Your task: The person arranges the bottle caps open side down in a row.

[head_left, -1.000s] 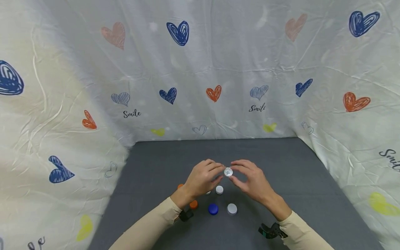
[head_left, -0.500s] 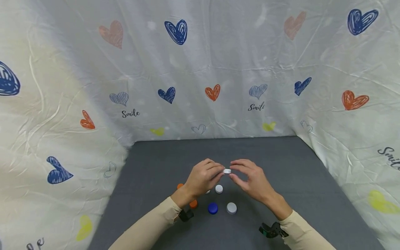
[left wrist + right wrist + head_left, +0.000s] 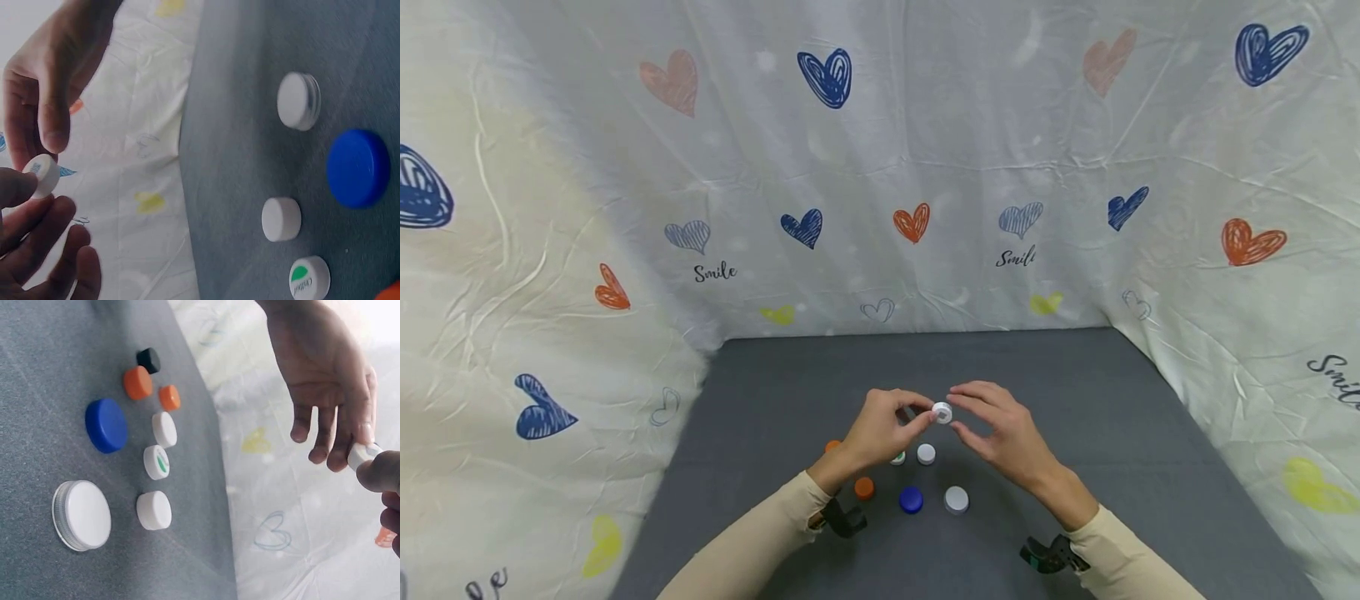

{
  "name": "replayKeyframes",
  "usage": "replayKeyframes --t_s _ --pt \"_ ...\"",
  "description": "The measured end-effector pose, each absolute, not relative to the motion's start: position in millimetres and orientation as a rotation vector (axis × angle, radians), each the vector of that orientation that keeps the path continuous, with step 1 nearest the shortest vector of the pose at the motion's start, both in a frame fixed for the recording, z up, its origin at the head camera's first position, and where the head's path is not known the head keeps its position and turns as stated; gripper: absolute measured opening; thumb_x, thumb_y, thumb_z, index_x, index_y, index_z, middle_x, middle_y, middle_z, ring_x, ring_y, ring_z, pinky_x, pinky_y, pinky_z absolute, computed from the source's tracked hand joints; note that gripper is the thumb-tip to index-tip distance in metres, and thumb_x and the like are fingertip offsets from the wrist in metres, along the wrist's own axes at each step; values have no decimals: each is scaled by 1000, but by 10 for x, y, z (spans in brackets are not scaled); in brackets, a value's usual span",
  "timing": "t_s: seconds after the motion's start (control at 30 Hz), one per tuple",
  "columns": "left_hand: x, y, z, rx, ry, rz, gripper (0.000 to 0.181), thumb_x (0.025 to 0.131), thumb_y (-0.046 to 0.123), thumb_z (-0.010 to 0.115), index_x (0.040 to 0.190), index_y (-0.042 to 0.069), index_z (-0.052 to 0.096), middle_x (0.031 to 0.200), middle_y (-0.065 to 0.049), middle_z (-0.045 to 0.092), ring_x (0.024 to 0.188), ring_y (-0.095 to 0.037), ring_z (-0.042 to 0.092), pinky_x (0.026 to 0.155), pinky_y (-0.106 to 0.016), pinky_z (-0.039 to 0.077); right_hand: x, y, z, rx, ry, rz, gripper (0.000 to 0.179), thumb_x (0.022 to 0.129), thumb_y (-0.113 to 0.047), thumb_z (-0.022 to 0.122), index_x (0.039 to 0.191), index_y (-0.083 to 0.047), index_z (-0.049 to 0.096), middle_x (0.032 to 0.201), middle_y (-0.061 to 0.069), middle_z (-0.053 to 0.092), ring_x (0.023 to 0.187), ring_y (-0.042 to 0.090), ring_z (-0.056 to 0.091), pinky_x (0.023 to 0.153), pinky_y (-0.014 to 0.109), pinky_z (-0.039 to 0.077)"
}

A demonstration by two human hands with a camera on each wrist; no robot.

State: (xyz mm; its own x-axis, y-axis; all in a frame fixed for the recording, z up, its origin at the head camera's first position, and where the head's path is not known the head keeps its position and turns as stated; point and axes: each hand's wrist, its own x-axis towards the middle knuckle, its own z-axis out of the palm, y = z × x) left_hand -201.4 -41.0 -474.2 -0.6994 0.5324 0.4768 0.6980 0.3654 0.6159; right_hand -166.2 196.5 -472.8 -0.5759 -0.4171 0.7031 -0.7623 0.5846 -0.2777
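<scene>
Between thumb and index finger, my left hand (image 3: pixel 880 429) pinches a small white bottle cap (image 3: pixel 942 413), raised above the table. In the left wrist view a bluish print shows on the flat face of this cap (image 3: pixel 42 176). My right hand (image 3: pixel 1000 425) is just right of it, index finger and thumb spread around the cap's near side; whether they touch it is hard to tell. On the table below are a plain white cap (image 3: pixel 927 454), a white cap with a green mark (image 3: pixel 309 278), a blue cap (image 3: pixel 912 500) and a larger ridged white cap (image 3: pixel 81 515).
Two orange caps (image 3: pixel 137 382) and a black cap (image 3: pixel 149 360) sit toward the left, with another white cap (image 3: pixel 164 429) near them. The grey table (image 3: pixel 1075 375) ends at a white curtain (image 3: pixel 850 167) printed with hearts, at the back and sides.
The cap has turned from face-on to edge-on and back to showing a round face. My left fingers have shifted into a thumb-and-index pinch. The right hand has barely moved.
</scene>
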Motion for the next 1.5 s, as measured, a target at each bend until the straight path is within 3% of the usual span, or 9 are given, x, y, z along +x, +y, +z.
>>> replayKeyframes --t_s 0.33,0.5,0.73,1.2,1.5 --pt "-2009 -419 -4710 -1097 -2544 -1378 18 98 30 66 108 20 77 96 9 75 84 0 67 71 -26 58 -1638 1944 -4772 963 -2225 730 44 77 -13 87 118 -9 74 123 5 68 117 26 61 99 42 48" --pt "-2008 -426 -4694 -1157 -2463 -1124 23 94 25 70 114 15 75 104 4 75 88 -5 64 70 -23 55 -1630 1972 -4787 934 -2242 752 42 79 -15 86 118 -11 74 122 5 68 116 25 62 99 44 49" --pt "-1997 -309 -4723 -1224 -2303 -767 27 88 27 79 113 17 75 108 6 74 99 -9 64 82 -24 56 -1616 2020 -4815 889 -2271 765 40 80 -16 85 118 -11 74 122 6 69 115 25 62 97 44 51" --pt "-2106 50 -4975 -1263 -2524 -350 27 90 37 76 113 23 76 110 11 74 91 -9 63 75 -23 54 -1616 2185 -5161 725 -2449 634 32 78 -21 87 107 -10 78 113 6 71 105 24 66 85 45 56" --pt "-2133 212 -5191 -1262 -2684 -144 20 88 35 77 107 29 78 102 13 74 85 -12 62 72 -33 54 -1626 2194 -5464 645 -2586 619 29 80 -21 86 107 -11 78 111 3 72 104 23 67 86 46 56"
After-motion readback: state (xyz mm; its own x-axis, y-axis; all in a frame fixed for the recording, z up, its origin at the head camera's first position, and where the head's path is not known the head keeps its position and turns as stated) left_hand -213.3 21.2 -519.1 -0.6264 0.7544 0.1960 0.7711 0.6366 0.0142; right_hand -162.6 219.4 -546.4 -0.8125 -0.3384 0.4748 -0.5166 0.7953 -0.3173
